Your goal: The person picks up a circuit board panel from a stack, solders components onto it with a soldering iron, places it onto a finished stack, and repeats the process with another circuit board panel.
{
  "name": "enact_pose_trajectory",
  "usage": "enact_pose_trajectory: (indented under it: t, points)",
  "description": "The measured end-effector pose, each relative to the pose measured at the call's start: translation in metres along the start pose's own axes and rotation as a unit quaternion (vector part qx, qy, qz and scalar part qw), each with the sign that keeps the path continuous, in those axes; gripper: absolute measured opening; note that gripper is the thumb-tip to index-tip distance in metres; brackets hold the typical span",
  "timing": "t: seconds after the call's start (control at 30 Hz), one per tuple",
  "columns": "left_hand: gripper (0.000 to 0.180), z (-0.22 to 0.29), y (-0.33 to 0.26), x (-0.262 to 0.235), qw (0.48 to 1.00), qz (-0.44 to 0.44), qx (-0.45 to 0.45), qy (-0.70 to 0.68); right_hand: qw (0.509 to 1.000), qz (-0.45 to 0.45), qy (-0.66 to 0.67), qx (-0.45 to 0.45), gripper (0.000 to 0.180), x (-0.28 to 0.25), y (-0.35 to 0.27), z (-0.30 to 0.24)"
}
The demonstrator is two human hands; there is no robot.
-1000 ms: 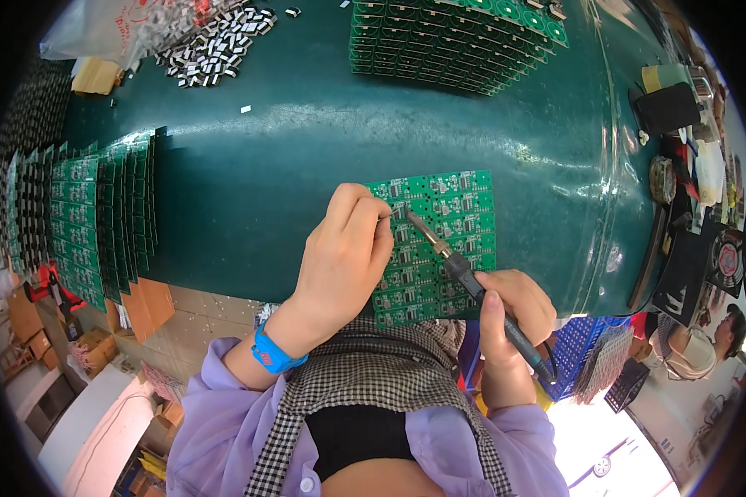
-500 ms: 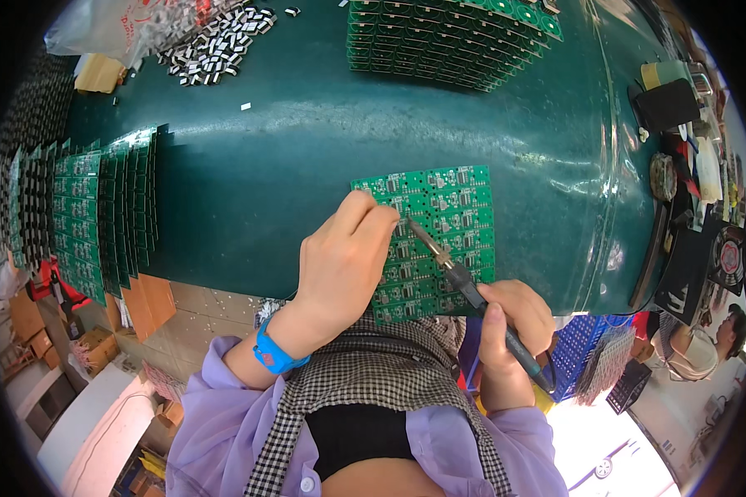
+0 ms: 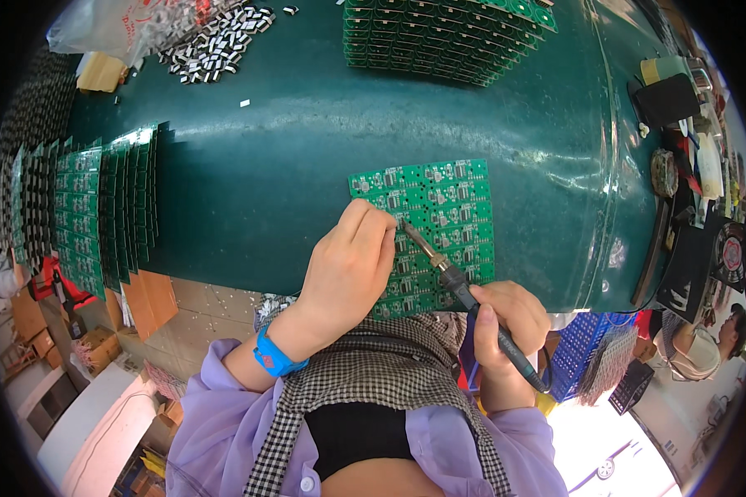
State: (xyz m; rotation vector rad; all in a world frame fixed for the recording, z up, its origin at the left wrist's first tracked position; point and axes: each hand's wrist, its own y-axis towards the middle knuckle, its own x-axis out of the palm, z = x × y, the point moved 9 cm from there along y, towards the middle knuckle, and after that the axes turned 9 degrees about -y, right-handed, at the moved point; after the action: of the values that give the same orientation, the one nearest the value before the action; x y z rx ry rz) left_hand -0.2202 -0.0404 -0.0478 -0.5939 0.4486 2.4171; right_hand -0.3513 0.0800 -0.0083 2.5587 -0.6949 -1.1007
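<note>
Bent at the lower edge of the frame, a black-and-white checked apron (image 3: 373, 364) lies between lilac sleeves (image 3: 211, 406). Left of centre, above a blue wristband (image 3: 275, 356), the left hand (image 3: 344, 269) reaches over the circuit board (image 3: 462, 195), fingertips drawn together close to the surface; whether anything is pinched between them cannot be told. Right of centre, the right hand (image 3: 512, 323) is closed around the handle of a soldering iron (image 3: 453, 280) — its tip slants to the upper left and ends at the board, just beside the left fingertips. The board, a green panel with repeated rows of small components, lies at the centre of the frame on a dark green counter (image 3: 249, 182). Further out, upright green boards (image 3: 79, 207) stand in rows at the left, and a small fan (image 3: 728, 253) sits at the far right. A white piece (image 3: 244, 103) lies alone above centre-left. Farthest — along the upper edge — are a heap of small black-and-white parts (image 3: 215, 50), a clear plastic bag (image 3: 91, 29) at upper left, and a stack of green panels (image 3: 439, 41) at top centre.
</note>
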Motion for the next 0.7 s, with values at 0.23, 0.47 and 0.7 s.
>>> enact_pose_trajectory:
  t: [0.23, 0.47, 0.7]
  points:
    - [0.01, 0.009, -0.005, -0.001, 0.997, -0.003, 0.029, 0.076, 1.0, 0.007, -0.003, -0.001, 0.011, -0.004, -0.006, -0.002]
    - [0.014, 0.001, -0.016, -0.001, 1.0, 0.0, -0.022, -0.005, 0.999, 0.032, 0.004, -0.02, 0.011, -0.012, -0.012, -0.002]
    - [0.014, 0.007, -0.018, 0.002, 1.0, 0.002, 0.011, 0.017, 1.0, 0.014, 0.007, -0.021, 0.01, -0.009, -0.013, -0.004]
